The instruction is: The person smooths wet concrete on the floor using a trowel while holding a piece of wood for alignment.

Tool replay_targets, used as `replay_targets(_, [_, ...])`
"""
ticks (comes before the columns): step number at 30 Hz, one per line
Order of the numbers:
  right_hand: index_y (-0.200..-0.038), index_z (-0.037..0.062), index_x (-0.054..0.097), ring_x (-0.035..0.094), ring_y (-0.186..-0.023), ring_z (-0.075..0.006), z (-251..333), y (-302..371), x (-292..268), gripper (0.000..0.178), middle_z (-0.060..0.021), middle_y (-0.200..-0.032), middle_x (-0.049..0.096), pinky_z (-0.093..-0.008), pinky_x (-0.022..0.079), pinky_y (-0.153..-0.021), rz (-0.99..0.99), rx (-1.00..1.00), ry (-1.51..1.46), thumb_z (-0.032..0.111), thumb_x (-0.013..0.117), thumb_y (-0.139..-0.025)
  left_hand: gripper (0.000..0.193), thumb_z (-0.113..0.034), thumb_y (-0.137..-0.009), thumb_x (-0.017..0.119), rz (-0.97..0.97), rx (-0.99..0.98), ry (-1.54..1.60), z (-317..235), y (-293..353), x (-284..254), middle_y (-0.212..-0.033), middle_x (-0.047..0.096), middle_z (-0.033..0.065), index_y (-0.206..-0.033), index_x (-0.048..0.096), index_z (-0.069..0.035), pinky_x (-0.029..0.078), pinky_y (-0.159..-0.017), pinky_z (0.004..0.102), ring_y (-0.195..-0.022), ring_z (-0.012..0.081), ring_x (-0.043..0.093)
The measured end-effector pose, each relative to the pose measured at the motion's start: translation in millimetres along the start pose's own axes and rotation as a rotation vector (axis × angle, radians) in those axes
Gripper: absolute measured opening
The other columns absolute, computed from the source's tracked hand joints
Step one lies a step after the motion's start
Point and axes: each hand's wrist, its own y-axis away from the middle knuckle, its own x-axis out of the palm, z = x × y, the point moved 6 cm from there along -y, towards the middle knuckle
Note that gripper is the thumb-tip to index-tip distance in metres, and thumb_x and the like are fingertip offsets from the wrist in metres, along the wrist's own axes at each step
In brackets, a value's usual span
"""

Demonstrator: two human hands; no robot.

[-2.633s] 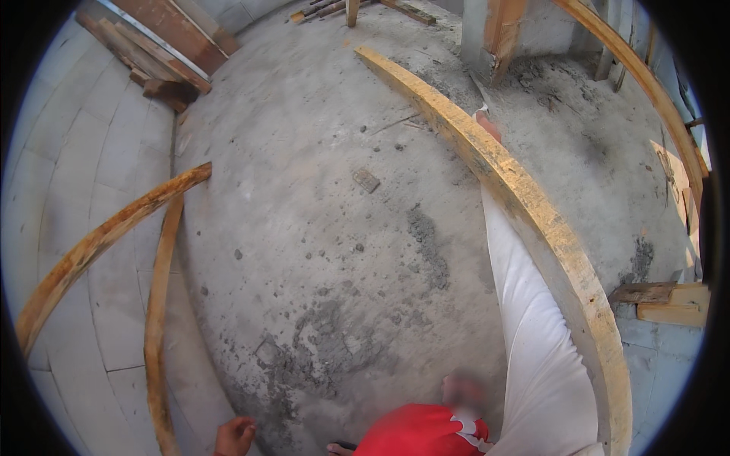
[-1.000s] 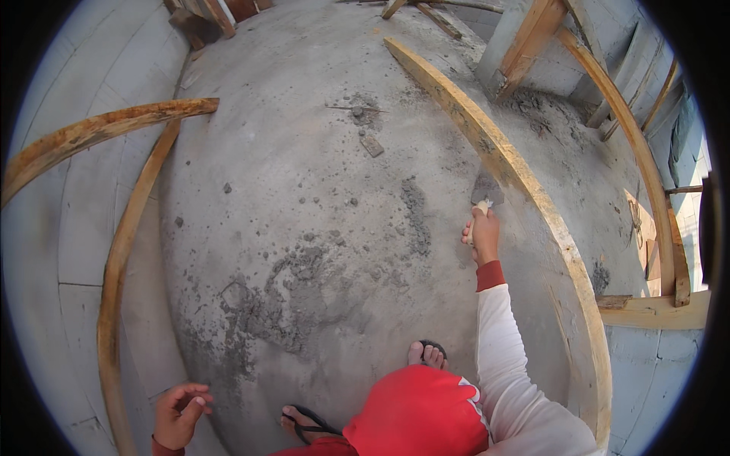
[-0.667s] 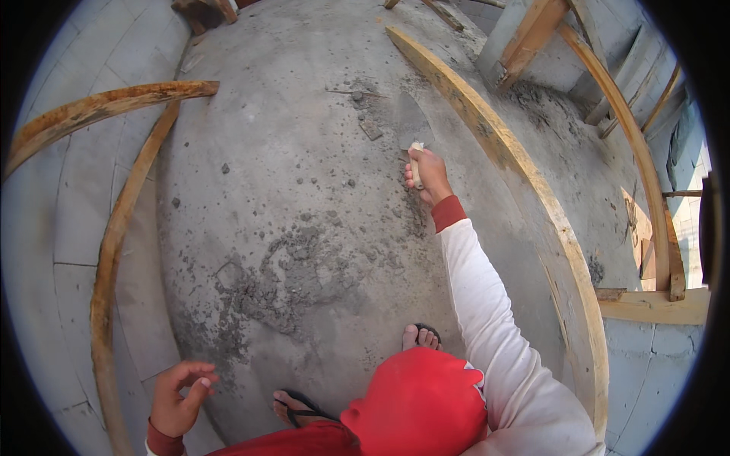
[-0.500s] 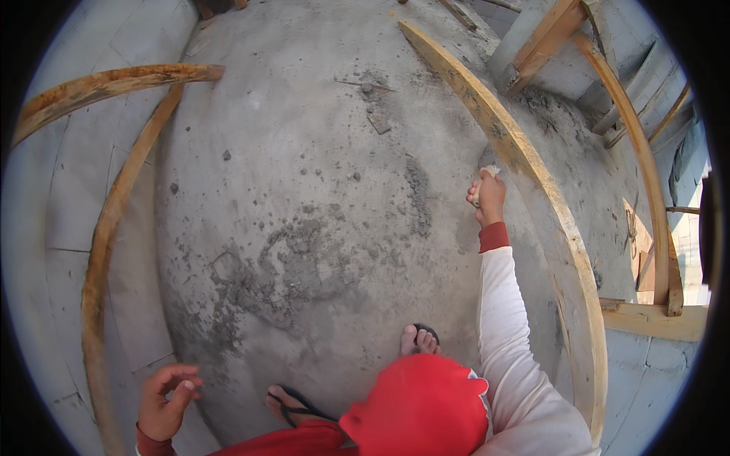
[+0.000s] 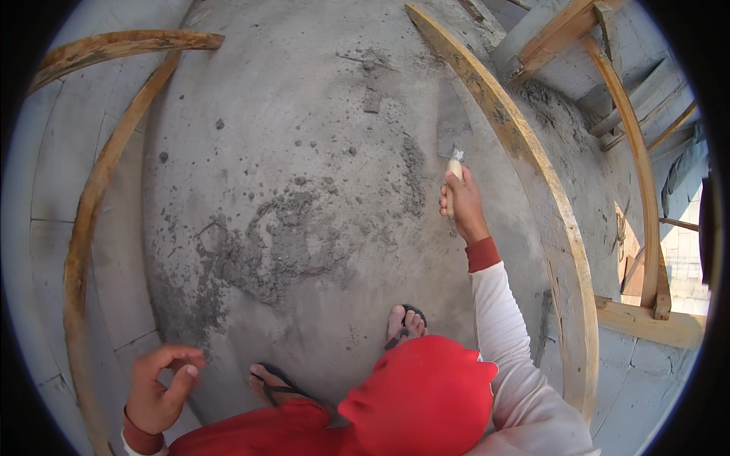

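Observation:
My right hand (image 5: 465, 205) is wrapped round the pale handle of a trowel (image 5: 454, 125). The flat grey blade points away from me and lies against or just over the concrete floor (image 5: 319, 144), beside the long timber on the right; exact contact is hard to tell. Wet grey mortar (image 5: 285, 247) is spread in a rough patch on the floor, left of the trowel, with crumbs scattered round it. At the lower left my left hand (image 5: 161, 386) holds nothing, its fingers loosely bent and thumb apart from them.
A long timber (image 5: 525, 163) runs along my right side. Curved-looking wooden poles (image 5: 95, 182) stand at the left before a grey block wall (image 5: 57, 190). More timbers (image 5: 635, 144) lean at the right. My sandalled feet (image 5: 407, 323) are on the floor near the mortar.
My right hand has swung left, away from the long timber, and the trowel blade now shows flat, pointing away from me. My left hand stays raised and empty. The view has shifted slightly.

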Motion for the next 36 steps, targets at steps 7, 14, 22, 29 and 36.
replay_targets(7, [-0.131, 0.0184, 0.04, 0.049, -0.052, -0.0124, -102, 115, 4, 0.028, -0.0028, -0.081, 0.05, -0.0272, 0.042, -0.04, -0.127, 0.278, -0.055, 0.024, 0.051, -0.106, 0.018, -0.004, -0.091, 0.064, -0.069, -0.056, 0.123, 13, 10, -13, -0.089, 0.073, 0.0116, -0.106, 0.071, 0.002, 0.054, -0.071, 0.0281, -0.079, 0.0163, 0.07])
replay_targets(14, [-0.131, 0.008, 0.042, 0.052, -0.056, -0.0137, -22, -21, 151, 0.034, -0.0056, -0.082, 0.051, -0.0314, 0.045, -0.043, 0.128, 0.052, 0.088, 0.022, 0.054, -0.103, 0.02, -0.002, -0.086, 0.066, 0.055, 0.116, -0.036, -15, -8, 7, -0.089, 0.074, 0.0125, -0.105, 0.071, 0.001, 0.053, -0.071, 0.0309, -0.079, 0.0207, 0.07])
replay_targets(22, [-0.125, 0.0122, 0.046, 0.049, -0.051, -0.0095, -38, 54, 28, 0.026, -0.0016, -0.079, 0.05, -0.0251, 0.042, -0.039, -0.116, 0.069, 0.096, 0.024, 0.055, -0.104, 0.018, -0.009, -0.089, 0.067, -0.011, 0.101, -0.046, 5, 11, -19, -0.087, 0.072, 0.0115, -0.105, 0.071, 0.0, 0.053, -0.068, 0.0289, -0.073, 0.0187, 0.068])
replay_targets(29, [-0.129, 0.017, 0.037, 0.049, -0.052, -0.0146, -129, 154, 17, 0.026, -0.0049, -0.081, 0.049, -0.0314, 0.044, -0.041, -0.406, 0.249, -0.068, 0.023, 0.048, -0.106, 0.019, -0.014, -0.094, 0.067, -0.042, 0.026, 0.109, 33, 11, -17, -0.087, 0.07, 0.0116, -0.106, 0.07, 0.0, 0.054, -0.067, 0.0283, -0.073, 0.016, 0.067])
replay_targets(36, [-0.13, 0.0135, 0.042, 0.05, -0.053, -0.0132, -36, 9, 151, 0.031, -0.0046, -0.083, 0.05, -0.0302, 0.045, -0.042, 0.102, 0.055, 0.063, 0.022, 0.054, -0.104, 0.019, -0.012, -0.09, 0.07, 0.036, 0.124, -0.031, -10, 13, -7, -0.087, 0.073, 0.01, -0.105, 0.072, -0.001, 0.055, -0.072, 0.0302, -0.076, 0.0177, 0.069])
